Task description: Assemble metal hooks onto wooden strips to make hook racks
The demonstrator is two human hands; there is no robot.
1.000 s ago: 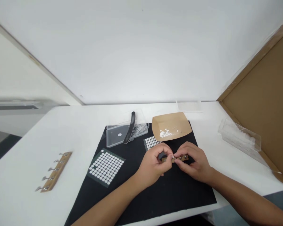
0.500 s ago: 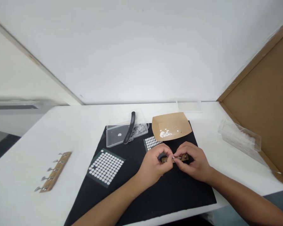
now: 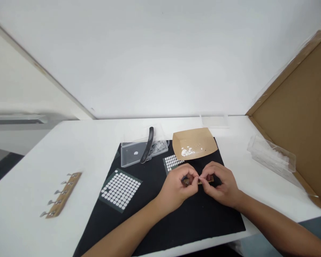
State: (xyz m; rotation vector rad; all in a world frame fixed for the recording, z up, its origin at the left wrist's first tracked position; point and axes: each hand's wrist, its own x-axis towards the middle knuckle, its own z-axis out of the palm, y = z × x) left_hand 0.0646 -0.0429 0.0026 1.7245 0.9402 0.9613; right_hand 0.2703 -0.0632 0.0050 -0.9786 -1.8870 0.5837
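Observation:
My left hand (image 3: 180,184) and my right hand (image 3: 220,182) meet fingertip to fingertip above the black mat. Thumb and forefinger of each are pinched together on a small whitish piece (image 3: 199,177), mostly covered by the fingertips. Just behind them lies a short wooden strip (image 3: 210,179) with metal fittings, partly hidden by my fingers. A small sheet of white oval stickers (image 3: 172,161) is beyond my left hand. Farther back, a brown paper tray (image 3: 200,141) holds loose white bits.
Left on the mat (image 3: 160,233) lies a larger sticker sheet (image 3: 121,189). A dark curved strip (image 3: 147,144) rests across a clear plastic box (image 3: 127,160) of small transparent pieces. Another wooden strip with metal stands (image 3: 64,195) is far left; a clear container (image 3: 273,153) stands right.
Both hands' fingertips have shifted slightly right and closed nearer together, covering more of the whitish piece and the wooden strip's fittings. The other things have stayed put.

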